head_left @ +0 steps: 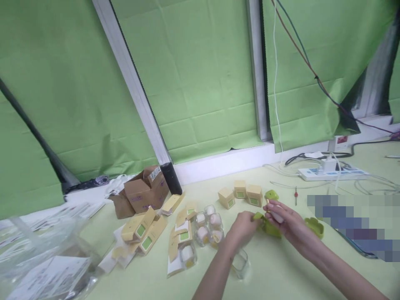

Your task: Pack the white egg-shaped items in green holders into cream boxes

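Observation:
My left hand (pixel 245 227) is closed on the edge of a bright green piece (pixel 272 229) that looks soft and moulded. My right hand (pixel 287 218) is closed round a small white piece (pixel 276 215), held just above the green one; its exact kind is hard to make out. Beside my left wrist stands a clear glass cup (pixel 240 263). Several glass cups with white rolled pieces (pixel 203 234) are grouped to the left. Right of my right hand lies a flower-shaped green dish (pixel 314 227), and a smaller green piece (pixel 271 194) rests behind my hands.
Several small yellow boxes (pixel 240 189) stand behind my hands. Opened yellow cartons (pixel 146 229) and a brown cardboard box (pixel 146 189) are at left. A red-handled small tool (pixel 296 195), a power strip (pixel 333 173) with cables, and a phone edge (pixel 356 246) are right. Plastic bags (pixel 53 266) fill the front left.

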Demonstrator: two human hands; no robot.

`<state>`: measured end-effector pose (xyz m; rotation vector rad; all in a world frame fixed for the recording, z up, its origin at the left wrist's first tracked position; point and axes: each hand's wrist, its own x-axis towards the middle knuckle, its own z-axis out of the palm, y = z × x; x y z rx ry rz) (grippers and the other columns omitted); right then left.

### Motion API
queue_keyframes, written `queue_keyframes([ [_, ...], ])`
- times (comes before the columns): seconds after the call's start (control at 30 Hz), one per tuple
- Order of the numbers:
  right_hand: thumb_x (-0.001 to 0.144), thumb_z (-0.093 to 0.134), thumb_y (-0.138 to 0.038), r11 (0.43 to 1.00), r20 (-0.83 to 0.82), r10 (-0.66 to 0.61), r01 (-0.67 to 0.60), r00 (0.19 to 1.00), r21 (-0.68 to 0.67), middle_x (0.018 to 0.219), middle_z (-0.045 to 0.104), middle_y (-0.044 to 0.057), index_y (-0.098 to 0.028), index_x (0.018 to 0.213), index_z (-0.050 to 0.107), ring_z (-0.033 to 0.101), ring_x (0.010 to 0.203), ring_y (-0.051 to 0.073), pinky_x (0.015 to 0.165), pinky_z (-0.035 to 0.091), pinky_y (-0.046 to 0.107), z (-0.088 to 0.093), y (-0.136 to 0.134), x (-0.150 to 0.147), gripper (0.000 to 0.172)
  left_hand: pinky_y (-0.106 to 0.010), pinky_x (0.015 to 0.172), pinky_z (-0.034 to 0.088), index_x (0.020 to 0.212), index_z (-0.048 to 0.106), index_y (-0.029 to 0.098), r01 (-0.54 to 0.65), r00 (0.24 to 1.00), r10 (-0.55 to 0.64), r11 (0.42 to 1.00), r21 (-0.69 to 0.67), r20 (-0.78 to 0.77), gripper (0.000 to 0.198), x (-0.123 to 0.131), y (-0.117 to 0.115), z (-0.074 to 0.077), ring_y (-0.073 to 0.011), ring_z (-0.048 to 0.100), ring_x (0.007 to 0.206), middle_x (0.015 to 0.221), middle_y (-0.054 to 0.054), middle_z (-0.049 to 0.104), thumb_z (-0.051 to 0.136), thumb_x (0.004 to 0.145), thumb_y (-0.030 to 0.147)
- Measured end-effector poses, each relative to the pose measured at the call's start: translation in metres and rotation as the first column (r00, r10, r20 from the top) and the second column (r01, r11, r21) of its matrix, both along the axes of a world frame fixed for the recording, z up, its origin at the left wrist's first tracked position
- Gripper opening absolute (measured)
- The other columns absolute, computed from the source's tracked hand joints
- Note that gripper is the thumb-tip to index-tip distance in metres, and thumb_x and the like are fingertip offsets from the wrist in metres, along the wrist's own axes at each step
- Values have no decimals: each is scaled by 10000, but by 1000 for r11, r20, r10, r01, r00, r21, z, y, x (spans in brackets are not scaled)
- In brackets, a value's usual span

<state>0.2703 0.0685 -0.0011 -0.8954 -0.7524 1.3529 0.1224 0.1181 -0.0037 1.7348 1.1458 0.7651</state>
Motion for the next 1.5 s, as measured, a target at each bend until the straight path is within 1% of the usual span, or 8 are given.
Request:
queue_keyframes([
  [0.1,654,763,-361,999,127,-45,44,991,15,736,691,6,-190,954,670,645,703,167,673,547,263,4,-3,-1,357,-333,725,421,656,660,130,-21,993,25,999,-38,119,261,-5,-2,1,-217,557,695,575,-1,580,653,661,392],
  [0.23,617,772,-369,993,360,-103,74,927,93,805,710,33,-210,859,716,641,726,224,620,529,314,11,-16,-16,295,-310,811,440,964,658,117,-38,941,71,994,-103,332,459,-30,-37,12,-207,599,865,888,-86,671,532,776,515],
  [0.43,813,582,-295,855,790,-339,-184,512,486,834,719,31,-260,883,684,663,738,219,632,509,317,4,-27,-27,128,-317,867,437,916,694,101,24,698,212,948,-318,684,365,-43,-81,6,-209,615,915,919,-124,690,605,784,429],
  [0.57,862,530,-269,740,811,-517,-332,275,584,834,728,35,-249,906,672,671,694,194,548,458,266,-4,-27,-25,150,-259,761,463,873,708,105,24,657,329,890,-455,678,371,-42,-80,-6,-167,632,793,846,-104,705,693,706,435],
  [0.7,898,476,-279,720,847,-509,-463,153,516,824,720,41,-246,913,671,662,668,186,512,407,256,-4,-28,-25,199,-209,654,455,766,709,91,14,691,309,898,-439,654,360,-43,-79,-9,-123,604,666,693,-65,677,720,673,439],
  [0.8,891,485,-276,727,862,-469,-471,190,500,805,717,37,-257,893,675,657,651,187,513,402,258,-2,-30,-25,191,-210,644,461,756,708,99,-7,710,298,909,-417,638,325,-45,-84,-5,-120,600,658,687,-52,669,732,668,411],
  [1.0,826,577,-281,845,826,-306,-264,473,464,748,706,8,-258,794,652,663,667,184,585,489,260,6,-37,-30,85,-300,809,489,816,719,132,-86,681,352,909,-407,642,326,-41,-93,4,-203,650,839,867,-88,714,787,598,365],
  [1.5,830,522,-194,754,750,-525,-190,402,629,646,651,-13,-225,767,575,616,537,137,491,428,225,-1,-46,-45,89,-235,722,478,794,715,132,-76,725,291,935,-347,624,289,-45,-91,-3,-148,643,740,834,-75,728,802,588,317],
])
